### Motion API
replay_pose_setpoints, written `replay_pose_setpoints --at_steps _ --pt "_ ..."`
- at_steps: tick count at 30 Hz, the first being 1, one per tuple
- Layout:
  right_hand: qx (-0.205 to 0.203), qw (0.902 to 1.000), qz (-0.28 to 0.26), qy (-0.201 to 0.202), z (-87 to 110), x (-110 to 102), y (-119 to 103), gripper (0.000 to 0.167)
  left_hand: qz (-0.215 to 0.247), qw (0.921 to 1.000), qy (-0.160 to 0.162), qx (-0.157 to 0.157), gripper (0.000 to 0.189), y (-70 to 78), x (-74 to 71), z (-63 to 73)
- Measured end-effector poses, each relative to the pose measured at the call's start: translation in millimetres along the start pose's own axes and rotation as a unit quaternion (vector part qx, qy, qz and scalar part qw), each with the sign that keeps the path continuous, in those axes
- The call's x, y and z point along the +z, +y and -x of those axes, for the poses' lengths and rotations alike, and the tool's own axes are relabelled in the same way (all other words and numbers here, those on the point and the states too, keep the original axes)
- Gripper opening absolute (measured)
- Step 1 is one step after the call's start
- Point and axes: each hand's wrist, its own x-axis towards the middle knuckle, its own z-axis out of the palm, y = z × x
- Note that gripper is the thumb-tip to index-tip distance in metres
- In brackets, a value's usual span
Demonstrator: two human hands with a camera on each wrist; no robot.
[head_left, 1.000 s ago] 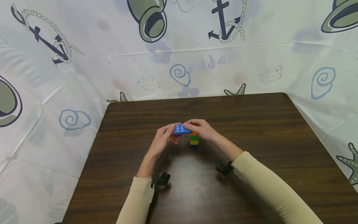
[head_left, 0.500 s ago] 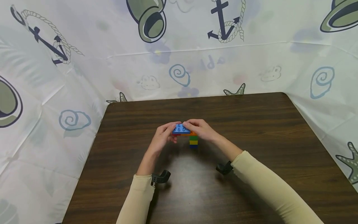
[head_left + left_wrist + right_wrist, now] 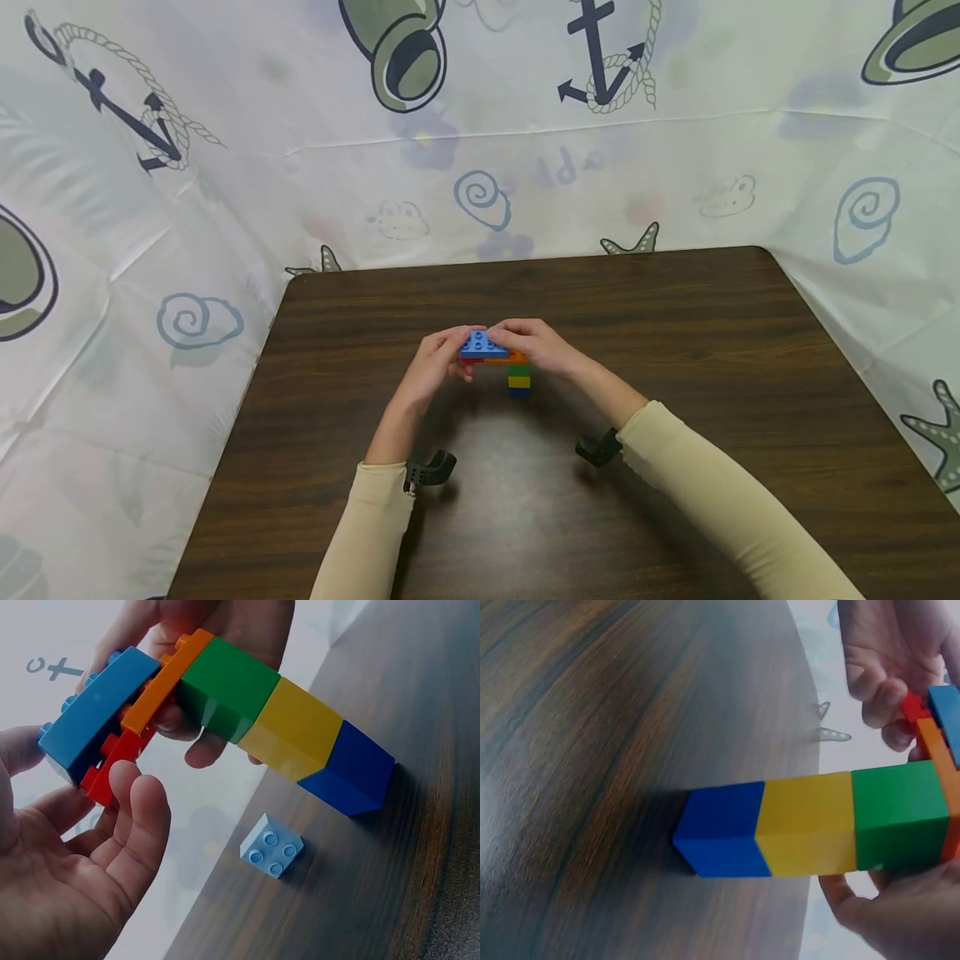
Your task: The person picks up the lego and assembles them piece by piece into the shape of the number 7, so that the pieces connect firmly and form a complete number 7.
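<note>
Yellow block [image 3: 806, 825] against green block [image 3: 901, 815]

Faint bluish letters [image 3: 567, 171] on the white cloth [image 3: 675, 162] behind the table [image 3: 637, 308], seemingly mirrored, a short run, too washed out to read surely; dark cross-like mark [image 3: 65, 670] on pale ground, left wrist view, blurred, letter or motif unclear; no certain reading anywhere.

Forearms [image 3: 716, 479] slanting inward; left fingers [image 3: 148, 821] curled, right fingers [image 3: 206, 748] bent nearby.

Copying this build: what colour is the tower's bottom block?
The bottom block is blue, clearest in the right wrist view.
</note>
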Motion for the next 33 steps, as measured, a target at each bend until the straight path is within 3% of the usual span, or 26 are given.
replay_pose_setpoints --at_steps 10,15,20,26,33 --pt "0.031 0.9984 -0.041 0.023 -0.7 2.4 6.1 0.036 0.01 0.9997 -0.013 0.016 0.048 -2.4 0.9 -0.5" --pt "0.043 0.9974 -0.05 0.028 -0.6 3.1 7.6 0.036 0.012 0.9996 -0.026 -0.002 0.043 2.3 1.4 0.6" --pt "0.05 0.9982 -0.035 0.0 -1.1 2.2 10.6 0.04 0.003 0.9994 -0.03 -0.019 0.04 12.9 4.0 2.0" --pt "0.038 0.9992 -0.006 -0.01 -1.0 0.5 17.8 0.039 -0.012 0.9981 -0.04 -0.045 0.039 5.8 7.3 -0.1" --pt "0.014 0.9994 -0.032 -0.004 1.0 -1.8 18.9 0.036 0.005 0.999 -0.03 -0.033 0.041 -2.0 10.0 -2.2"
